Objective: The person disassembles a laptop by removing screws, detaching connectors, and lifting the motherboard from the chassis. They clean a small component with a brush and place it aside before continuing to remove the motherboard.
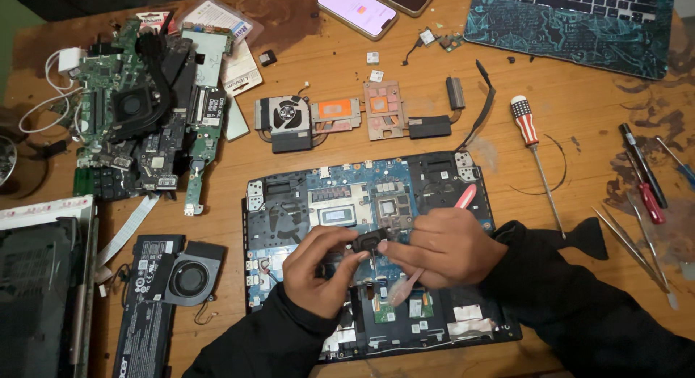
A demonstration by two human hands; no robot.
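Observation:
An opened laptop base (289, 197) with its blue motherboard exposed lies in front of me on the wooden table. Over its middle, my left hand (322, 266) and my right hand (441, 248) both pinch a small black part (371, 240) between their fingertips. My right hand also holds a pink plastic pry tool (465, 197), whose tip sticks up past the knuckles and whose lower end shows below the hand. Both arms wear black sleeves.
A removed cooling fan with copper heat pipes (318, 121) lies behind the laptop. Stacked circuit boards (145, 117) sit at left, a battery and fan (166, 276) at lower left. A striped-handle screwdriver (532, 146), tweezers (630, 248), two phones (358, 9) and another laptop (572, 23) lie around.

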